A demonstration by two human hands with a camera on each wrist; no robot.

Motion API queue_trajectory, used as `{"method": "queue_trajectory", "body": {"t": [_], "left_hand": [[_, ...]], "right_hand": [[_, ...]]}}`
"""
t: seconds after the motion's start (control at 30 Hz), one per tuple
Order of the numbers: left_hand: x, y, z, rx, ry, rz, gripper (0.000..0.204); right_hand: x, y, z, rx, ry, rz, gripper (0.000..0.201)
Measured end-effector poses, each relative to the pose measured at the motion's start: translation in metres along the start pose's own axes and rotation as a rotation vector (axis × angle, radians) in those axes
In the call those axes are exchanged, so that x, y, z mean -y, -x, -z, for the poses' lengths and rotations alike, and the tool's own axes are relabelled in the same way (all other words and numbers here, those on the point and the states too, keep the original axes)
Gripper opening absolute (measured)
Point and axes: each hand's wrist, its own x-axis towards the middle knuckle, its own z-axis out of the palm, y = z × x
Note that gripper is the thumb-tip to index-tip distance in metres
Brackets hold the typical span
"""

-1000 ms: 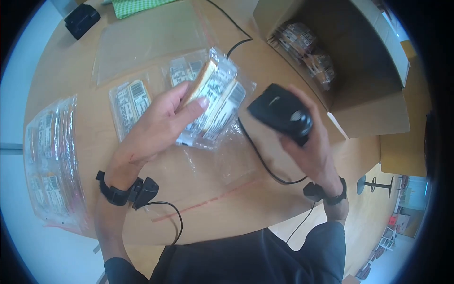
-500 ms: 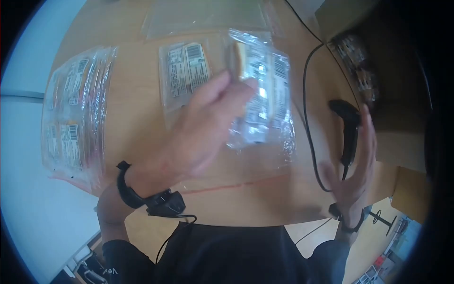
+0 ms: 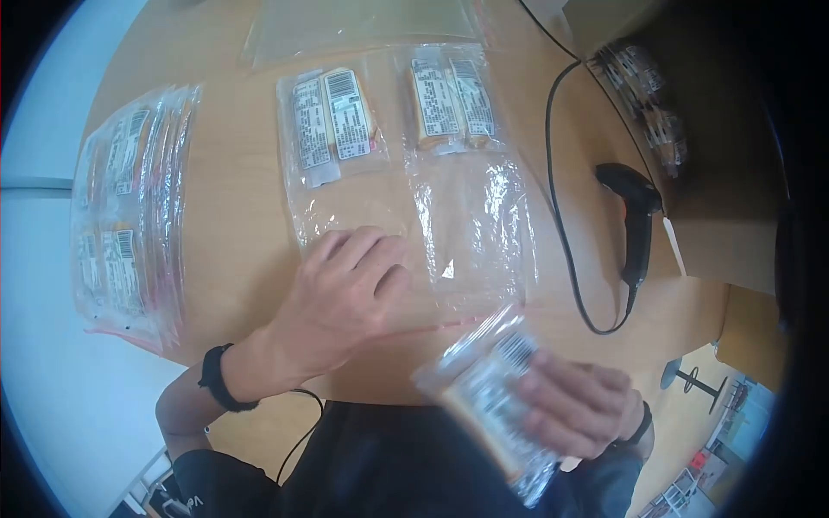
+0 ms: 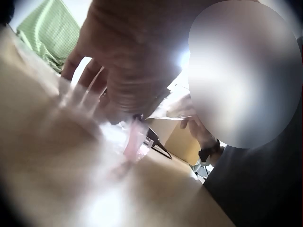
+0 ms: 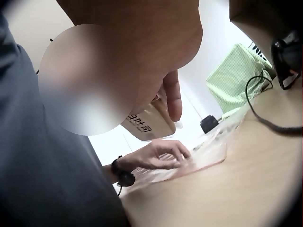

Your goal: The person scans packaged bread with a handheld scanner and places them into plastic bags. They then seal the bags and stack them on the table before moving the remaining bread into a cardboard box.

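Observation:
In the head view my left hand [image 3: 345, 293] is over the lower end of a clear bag [image 3: 328, 211], fingers bent down and pinching its film; the fingertips are partly hidden. A labelled bread packet [image 3: 341, 116] lies in that bag's upper part. Beside it another clear bag [image 3: 471, 224] has a labelled packet [image 3: 451, 99] at its top. My right hand [image 3: 574, 406] grips a wrapped bread packet [image 3: 488, 388], tilted and blurred, near the table's front edge. The right wrist view shows this packet [image 5: 149, 124] below the hand, and the left fingers at the film.
Filled bags [image 3: 129, 216] lie overlapped at the left. A black scanner [image 3: 635, 224] with its cable rests at the right, beside a cardboard box [image 3: 725, 181] holding more packets. Flat clear bags [image 3: 363, 30] lie at the back. A green checked cloth [image 5: 236, 75] appears in the right wrist view.
The scanner was put down at the right and let go. The packet held by my left hand has passed to my right hand, nearer my body. My left hand has moved down to the bag.

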Motion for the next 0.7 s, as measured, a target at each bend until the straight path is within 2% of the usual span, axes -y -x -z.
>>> {"method": "queue_trajectory", "body": {"t": [0.07, 0.13, 0.23, 0.27, 0.33, 0.37, 0.43, 0.57, 0.63, 0.7], "left_hand": [[-0.002, 0.000, 0.001, -0.060, -0.028, -0.022, 0.017], [-0.007, -0.003, 0.013, -0.190, 0.161, 0.073, 0.015], [-0.010, -0.002, 0.026, -0.222, 0.100, 0.048, 0.016], [-0.011, -0.001, 0.027, -0.220, 0.087, 0.038, 0.016], [-0.011, 0.000, 0.024, -0.276, 0.037, 0.019, 0.018], [-0.012, 0.001, 0.023, -0.280, 0.025, 0.018, 0.018], [-0.014, 0.004, 0.022, -0.255, 0.052, 0.021, 0.020], [-0.014, 0.006, 0.019, -0.250, 0.046, 0.024, 0.022], [-0.014, 0.006, 0.018, -0.233, 0.062, 0.024, 0.023], [-0.014, 0.006, 0.018, -0.231, 0.061, 0.015, 0.023]], "right_hand": [[0.002, 0.002, -0.016, 0.014, -0.028, 0.111, 0.038], [0.006, -0.008, -0.031, -0.026, -0.013, 0.123, 0.035], [0.000, -0.030, -0.045, -0.012, 0.246, 0.116, 0.032], [-0.001, -0.038, -0.050, 0.062, 0.316, 0.059, 0.043], [-0.011, -0.047, -0.061, 0.207, 0.322, -0.043, 0.048], [-0.011, -0.050, -0.065, 0.197, 0.328, -0.037, 0.048], [-0.011, -0.056, -0.069, 0.217, -0.016, -0.186, 0.053], [-0.018, -0.057, -0.082, 0.302, 0.058, -0.191, 0.055], [-0.023, -0.067, -0.082, 0.369, 0.090, -0.040, 0.055], [-0.022, -0.076, -0.089, 0.368, 0.062, -0.047, 0.053]]}}
